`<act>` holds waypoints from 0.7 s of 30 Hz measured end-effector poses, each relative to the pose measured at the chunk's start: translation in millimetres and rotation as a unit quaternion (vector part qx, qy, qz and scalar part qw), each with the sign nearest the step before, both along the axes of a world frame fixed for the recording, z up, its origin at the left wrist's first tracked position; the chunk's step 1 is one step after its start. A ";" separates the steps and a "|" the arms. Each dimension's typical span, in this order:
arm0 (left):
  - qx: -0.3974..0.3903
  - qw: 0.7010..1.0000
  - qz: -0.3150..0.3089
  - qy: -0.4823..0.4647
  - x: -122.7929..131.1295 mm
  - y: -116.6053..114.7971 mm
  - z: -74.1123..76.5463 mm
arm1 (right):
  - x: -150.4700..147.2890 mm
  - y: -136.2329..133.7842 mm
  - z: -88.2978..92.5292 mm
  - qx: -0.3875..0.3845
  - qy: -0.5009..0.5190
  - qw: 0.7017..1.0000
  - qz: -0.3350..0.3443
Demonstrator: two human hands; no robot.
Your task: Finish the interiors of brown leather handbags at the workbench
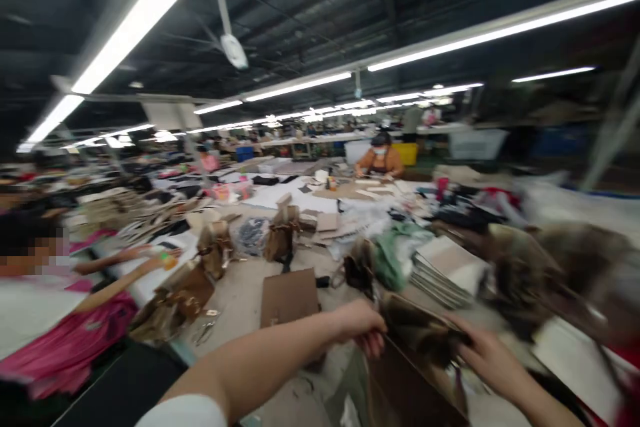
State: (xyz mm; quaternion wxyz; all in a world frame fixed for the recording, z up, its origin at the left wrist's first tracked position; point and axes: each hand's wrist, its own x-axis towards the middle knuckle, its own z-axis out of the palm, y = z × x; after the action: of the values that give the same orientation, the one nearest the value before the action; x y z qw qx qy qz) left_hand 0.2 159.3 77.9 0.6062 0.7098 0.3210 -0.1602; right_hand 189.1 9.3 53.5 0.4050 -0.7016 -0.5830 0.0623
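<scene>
A brown bag (410,383) stands tilted at the lower right, its side panel towards me and olive-brown lining or cloth showing at its top. My left hand (361,328) is closed, fingers curled at the bag's upper left edge. On the other side, my right hand (483,350) grips the bag's upper right edge between thumb and fingers. Motion blur hides the fine detail of both holds. Just beyond my left forearm lies a flat brown panel (289,297) on the table.
Small scissors (204,330) lie left of the panel. Brown bags (173,303) stand along the table's left. Green cloth (395,260) and stacked pale sheets (445,270) lie at right. A co-worker (37,320) reaches in from the left; another person (381,157) sits across the table.
</scene>
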 end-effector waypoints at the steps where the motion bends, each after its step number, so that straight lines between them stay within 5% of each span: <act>1: 0.046 0.998 0.011 0.033 -4.2 -2.3 7.7 | 8.2 -2.6 -5.8 -0.019 0.006 1.000 -0.014; 3: 0.197 0.980 -0.029 0.018 -9.8 1.0 26.1 | 23.8 -5.6 -16.1 -0.047 0.014 0.998 0.047; 5: 0.366 0.925 -0.045 -0.097 -9.3 6.8 44.7 | 33.2 -5.9 -22.3 -0.037 0.020 0.996 0.074; 9: 0.514 0.819 -0.078 -0.243 9.4 1.5 62.6 | 32.6 -4.5 -24.1 -0.011 0.021 0.997 0.080; 13: 0.577 0.773 -0.150 -0.216 36.5 -15.1 47.7 | 34.2 -9.1 -22.3 -0.008 0.037 0.996 0.075; 21: 0.608 0.753 -0.182 -0.172 44.4 -24.3 23.3 | 28.7 -16.2 -14.1 0.065 0.084 0.991 0.079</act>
State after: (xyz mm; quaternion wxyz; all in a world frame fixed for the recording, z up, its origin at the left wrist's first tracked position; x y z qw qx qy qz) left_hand 44.6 135.0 101.2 0.0514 0.9893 0.1060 0.0866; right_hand 217.8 -6.9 39.4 0.4909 -0.6181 -0.6031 0.1147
